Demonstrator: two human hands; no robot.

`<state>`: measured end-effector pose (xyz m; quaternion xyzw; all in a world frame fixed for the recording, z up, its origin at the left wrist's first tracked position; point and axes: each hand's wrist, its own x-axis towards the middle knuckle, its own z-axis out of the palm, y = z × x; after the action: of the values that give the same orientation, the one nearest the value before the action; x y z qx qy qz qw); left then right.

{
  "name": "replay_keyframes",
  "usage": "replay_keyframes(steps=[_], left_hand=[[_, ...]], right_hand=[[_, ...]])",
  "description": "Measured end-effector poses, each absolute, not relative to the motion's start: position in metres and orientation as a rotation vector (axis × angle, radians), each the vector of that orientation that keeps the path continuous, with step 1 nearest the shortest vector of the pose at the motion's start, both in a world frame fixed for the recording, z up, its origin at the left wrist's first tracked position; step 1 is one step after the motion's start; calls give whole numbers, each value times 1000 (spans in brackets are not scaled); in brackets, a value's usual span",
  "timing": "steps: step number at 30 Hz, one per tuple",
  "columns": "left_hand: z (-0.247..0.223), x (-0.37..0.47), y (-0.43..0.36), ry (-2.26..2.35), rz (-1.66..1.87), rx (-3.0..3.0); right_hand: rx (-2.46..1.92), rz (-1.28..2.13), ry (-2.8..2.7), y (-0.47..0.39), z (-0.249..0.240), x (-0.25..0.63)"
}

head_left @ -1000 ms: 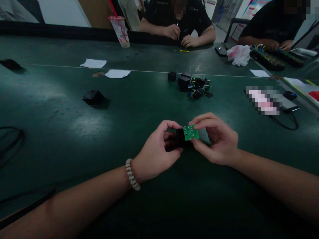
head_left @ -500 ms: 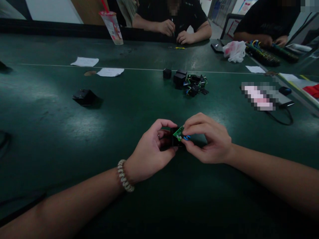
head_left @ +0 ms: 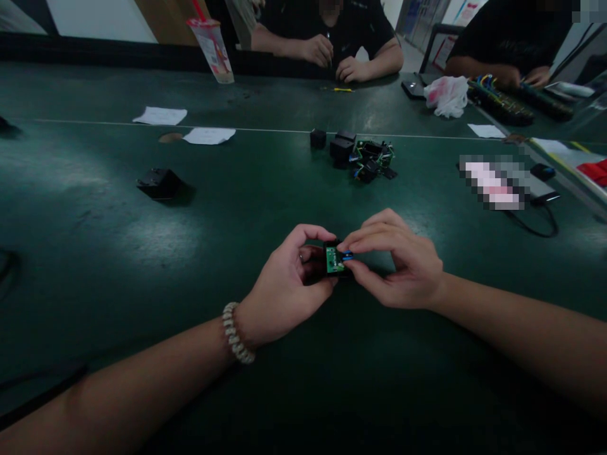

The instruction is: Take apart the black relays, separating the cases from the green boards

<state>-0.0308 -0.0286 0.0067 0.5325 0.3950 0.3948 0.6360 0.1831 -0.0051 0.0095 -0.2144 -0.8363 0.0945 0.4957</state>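
Between thumb and fingers, my left hand (head_left: 289, 284) grips a small black housing (head_left: 337, 274) by its sides. A green circuit board (head_left: 332, 259) lies flat at the housing's opening, its face up. My right hand (head_left: 398, 262) pinches the board's right part, by a blue component (head_left: 348, 255). The fingertips hide some of the board and the housing's right side. Beyond the hands, a heap of green boards with black parts (head_left: 374, 158) sits beside black housings (head_left: 342, 148).
A black box (head_left: 160, 183) stands at left. Paper slips (head_left: 208, 135), a cup (head_left: 213, 52) and a plastic bag (head_left: 446, 96) lie farther back. A partly blurred device (head_left: 493, 183) with a cable is at right. Two people sit across the green table (head_left: 265, 196).
The green board has gone from tilted to flat in the black housing. My right hand has shifted slightly left with it; my left hand has barely moved.
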Motion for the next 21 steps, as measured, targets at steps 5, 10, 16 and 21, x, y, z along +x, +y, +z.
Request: replay_keyframes(steps=[5,10,16,21], left_hand=[[8,-29,-29,914,894,1214],[11,-28,-29,913,906,1247],[8,-29,-29,903,933,1275],[7,-30,-29,927,908,1265]], right_hand=[[-502,169,-2060,-6,12,183],[-507,119,-2065,-8,13,182],[-533,94,-2082,-9,13,181],[-518,72,-2085,-7,10,181]])
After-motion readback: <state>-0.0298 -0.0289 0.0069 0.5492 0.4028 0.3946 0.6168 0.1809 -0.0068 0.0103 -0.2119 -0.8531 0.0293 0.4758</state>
